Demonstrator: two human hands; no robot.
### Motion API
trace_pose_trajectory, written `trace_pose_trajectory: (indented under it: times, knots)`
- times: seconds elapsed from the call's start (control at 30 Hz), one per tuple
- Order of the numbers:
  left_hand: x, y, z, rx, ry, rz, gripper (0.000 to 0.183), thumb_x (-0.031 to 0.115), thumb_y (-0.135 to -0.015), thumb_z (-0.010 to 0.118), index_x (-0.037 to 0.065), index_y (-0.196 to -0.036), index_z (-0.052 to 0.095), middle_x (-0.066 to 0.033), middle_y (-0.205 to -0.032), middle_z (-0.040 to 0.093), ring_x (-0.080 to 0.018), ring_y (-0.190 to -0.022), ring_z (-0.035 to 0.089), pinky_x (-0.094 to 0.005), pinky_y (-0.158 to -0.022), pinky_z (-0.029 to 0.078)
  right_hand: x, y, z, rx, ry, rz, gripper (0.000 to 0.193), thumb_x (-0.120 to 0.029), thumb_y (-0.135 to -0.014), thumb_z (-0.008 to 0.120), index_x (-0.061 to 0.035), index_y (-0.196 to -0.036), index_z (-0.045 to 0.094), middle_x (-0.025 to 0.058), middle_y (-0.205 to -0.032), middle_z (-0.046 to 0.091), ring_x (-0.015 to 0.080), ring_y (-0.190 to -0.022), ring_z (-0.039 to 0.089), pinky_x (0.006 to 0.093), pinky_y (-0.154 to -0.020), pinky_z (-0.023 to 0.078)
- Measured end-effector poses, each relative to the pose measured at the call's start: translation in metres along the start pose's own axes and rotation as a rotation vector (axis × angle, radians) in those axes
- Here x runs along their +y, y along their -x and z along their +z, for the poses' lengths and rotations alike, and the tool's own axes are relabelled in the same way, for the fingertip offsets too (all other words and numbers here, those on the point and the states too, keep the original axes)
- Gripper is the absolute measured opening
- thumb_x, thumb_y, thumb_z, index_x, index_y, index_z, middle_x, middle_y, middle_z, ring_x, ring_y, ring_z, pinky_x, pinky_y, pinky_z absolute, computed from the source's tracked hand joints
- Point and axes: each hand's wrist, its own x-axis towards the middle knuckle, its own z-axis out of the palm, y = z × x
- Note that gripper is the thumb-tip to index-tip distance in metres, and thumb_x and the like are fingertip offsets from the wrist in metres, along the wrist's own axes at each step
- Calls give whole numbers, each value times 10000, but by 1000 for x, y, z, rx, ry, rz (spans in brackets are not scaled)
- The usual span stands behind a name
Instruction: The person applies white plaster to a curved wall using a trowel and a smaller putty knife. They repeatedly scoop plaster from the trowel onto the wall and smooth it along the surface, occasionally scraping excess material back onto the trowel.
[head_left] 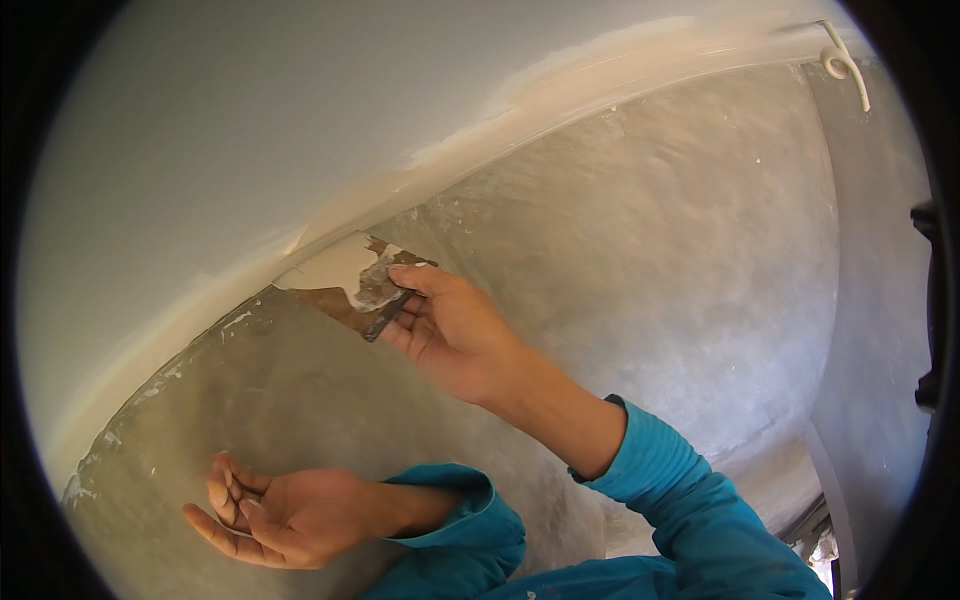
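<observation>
My right hand [455,335] grips a wide putty knife [340,305] between the thumb on top and the fingers beneath. Cream-coloured putty [340,265] covers much of the blade, and its far edge lies at the line where the grey wall [650,220] meets the pale ceiling [250,110]. Whether the edge presses on the surface I cannot tell. Lower down, my left hand [300,515] is held palm up before the wall, its fingers loosely curled and apart, with nothing in it. Both arms wear blue sleeves.
A band of cream putty [560,85] runs along the ceiling's edge, with white smears on the wall below it at the left. At the upper right a looped white cable [838,65] hangs down near the wall corner. A dark object [930,310] shows at the right rim.
</observation>
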Motion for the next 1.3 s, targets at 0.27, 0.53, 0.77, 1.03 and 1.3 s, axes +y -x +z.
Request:
trace_pose_trajectory:
  times: [0.27, 0.53, 0.77, 1.03, 1.3]
  knots:
    - [-2, 3, -4, -30, 37, -22, 470, 35, -949, 374, -134, -1376, 470, -253, -1043, 615, -337, -1007, 625, -431, -1029, 479, -22, 11, 25, 49, -214, -19, 174, -64, -989, 557, 45, -1124, 540, 132, -1083, 616, 206, -976, 632, 324, -857, 593]
    - [2, 2, 0, -24, 5, -19, 484, 46, -924, 364, -160, -1351, 461, -277, -1059, 642, -341, -1034, 644, -446, -1027, 496, -101, 49, 11, -190, -473, -99, 327, -5, -965, 536, 152, -1248, 495, 208, -1113, 603, 226, -901, 639, 275, -791, 608]
    - [2, 1, 1, -12, 24, -6, 479, 43, -922, 365, -174, -1338, 463, -280, -1048, 635, -346, -1035, 639, -435, -1007, 516, -74, 52, -11, -151, -179, -194, 245, -20, -941, 568, 69, -1169, 562, 123, -1055, 644, 215, -936, 640, 291, -794, 596]
    - [-1, 1, -1, -33, 43, -13, 474, 44, -927, 381, -178, -1338, 460, -286, -1055, 632, -342, -1032, 641, -440, -1010, 515, -24, -19, -10, 141, -78, -124, 140, -82, -992, 552, 1, -1104, 572, 85, -1008, 645, 173, -886, 638, 298, -802, 571]
    - [-2, 1, -2, -40, 36, -9, 470, 34, -928, 376, -188, -1335, 455, -284, -1048, 633, -345, -1034, 638, -445, -1024, 504, -126, 37, -12, -173, -350, -163, 193, -21, -949, 578, 88, -1103, 538, 144, -1036, 623, 196, -840, 626, 271, -718, 581]
